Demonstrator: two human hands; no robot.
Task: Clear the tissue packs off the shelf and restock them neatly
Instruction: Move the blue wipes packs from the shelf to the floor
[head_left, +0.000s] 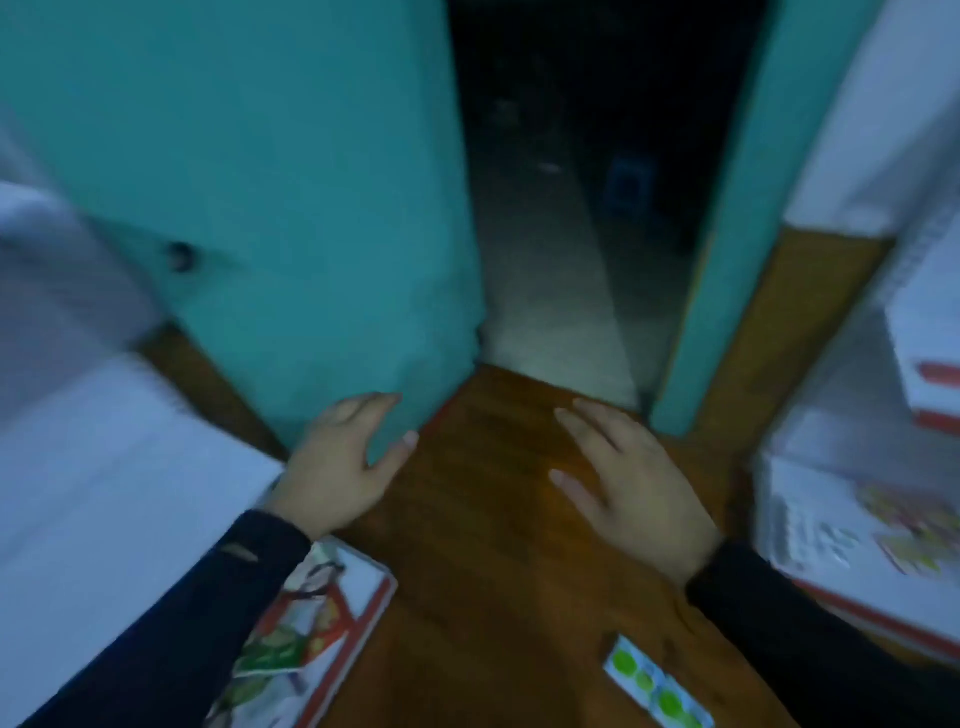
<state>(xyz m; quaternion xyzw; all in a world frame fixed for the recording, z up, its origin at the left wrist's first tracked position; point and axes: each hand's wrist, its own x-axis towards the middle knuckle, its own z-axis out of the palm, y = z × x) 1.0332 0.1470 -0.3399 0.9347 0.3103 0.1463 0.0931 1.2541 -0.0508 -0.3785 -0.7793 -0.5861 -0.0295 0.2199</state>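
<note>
Both dark-sleeved arms reach forward, left hand and right hand open, fingers relaxed, holding nothing.

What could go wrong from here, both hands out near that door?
1. The left hand is at the teal door edge; its fingers could get pinched if it swings.
2. The room past the doorway is dark, so tripping is possible.
3. A small green-dotted pack lies on the wooden floor and could be stepped on.

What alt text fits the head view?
Two open bare hands, left hand and right hand, reach over a brown wooden floor toward a teal door standing open on a dark room; white printed cartons flank them.
</note>
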